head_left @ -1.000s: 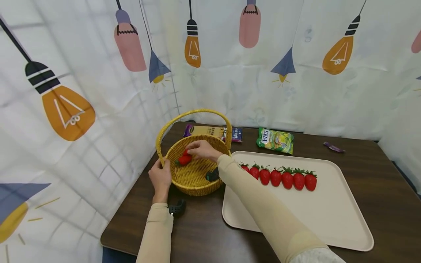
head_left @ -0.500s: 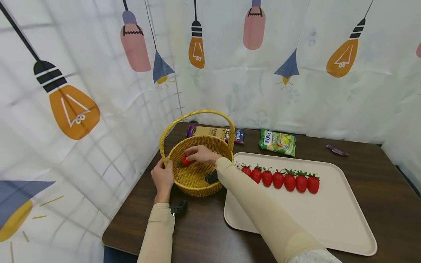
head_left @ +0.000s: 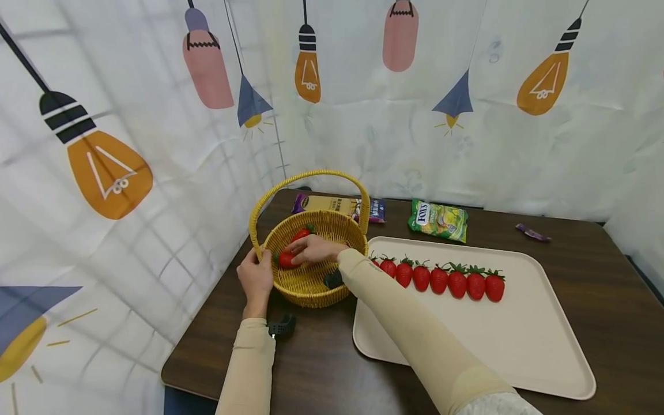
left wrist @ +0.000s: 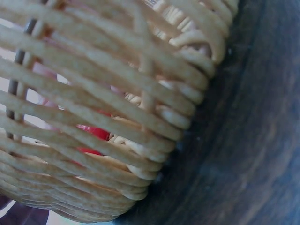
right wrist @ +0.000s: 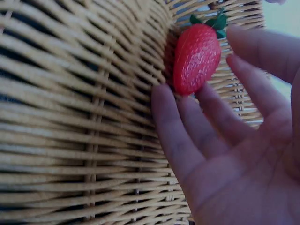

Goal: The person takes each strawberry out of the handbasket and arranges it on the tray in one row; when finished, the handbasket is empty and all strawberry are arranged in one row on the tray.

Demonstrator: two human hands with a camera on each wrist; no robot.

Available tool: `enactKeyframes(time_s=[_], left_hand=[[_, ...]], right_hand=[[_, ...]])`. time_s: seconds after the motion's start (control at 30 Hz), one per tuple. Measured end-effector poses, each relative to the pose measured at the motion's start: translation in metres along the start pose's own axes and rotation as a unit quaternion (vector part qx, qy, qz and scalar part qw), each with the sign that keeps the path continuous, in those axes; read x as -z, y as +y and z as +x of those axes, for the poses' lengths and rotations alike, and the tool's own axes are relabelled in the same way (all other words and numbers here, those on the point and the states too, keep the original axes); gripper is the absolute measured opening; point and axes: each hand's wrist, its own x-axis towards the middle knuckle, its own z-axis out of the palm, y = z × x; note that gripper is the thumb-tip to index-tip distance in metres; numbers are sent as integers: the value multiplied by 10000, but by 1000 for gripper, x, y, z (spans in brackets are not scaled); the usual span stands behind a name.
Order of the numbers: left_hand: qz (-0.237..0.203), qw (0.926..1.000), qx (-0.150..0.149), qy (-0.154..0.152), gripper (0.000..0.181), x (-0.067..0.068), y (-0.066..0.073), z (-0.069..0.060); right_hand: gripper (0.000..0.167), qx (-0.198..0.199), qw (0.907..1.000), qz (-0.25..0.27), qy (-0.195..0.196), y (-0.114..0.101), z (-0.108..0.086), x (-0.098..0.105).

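Note:
My left hand [head_left: 256,276] grips the rim of the yellow wicker basket [head_left: 311,300] at the foot of its arched handle. Inside it, my right hand [head_left: 316,250] is beside a red strawberry [head_left: 286,259] at the basket's left wall. The right wrist view has this strawberry [right wrist: 197,58] against the weave, with the fingers [right wrist: 176,126] nearly straight, their tips at its lower end, and the thumb near its leaves. Another strawberry [head_left: 301,233] lies farther back in the basket. In the left wrist view, the basket's outer weave [left wrist: 103,93] fills most of the picture, with red showing through.
A beige tray [head_left: 519,340] to the right carries a row of several strawberries [head_left: 438,280]. Behind are a yellow-purple snack packet [head_left: 332,204], a green candy bag [head_left: 438,220] and a small purple wrapped piece [head_left: 533,233]. A printed curtain [head_left: 363,132] borders the dark table [head_left: 311,369].
My right hand has shifted slightly nearer to me inside the basket. The two strawberries, together one second ago, now lie apart. My left hand keeps its hold on the basket.

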Motion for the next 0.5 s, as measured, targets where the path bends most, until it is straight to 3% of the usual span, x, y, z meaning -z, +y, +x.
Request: enactKeyframes(time_s=[0.2,0.5], left_hand=[[-6,10000,20,-20,17,0,1,-1],[23,9999,138,-68,18,1,0,0]], right_hand=[[47,150,9991,-208,-350,-1,0,-5],[54,83,9945,75,-1038,-3,0,-12]])
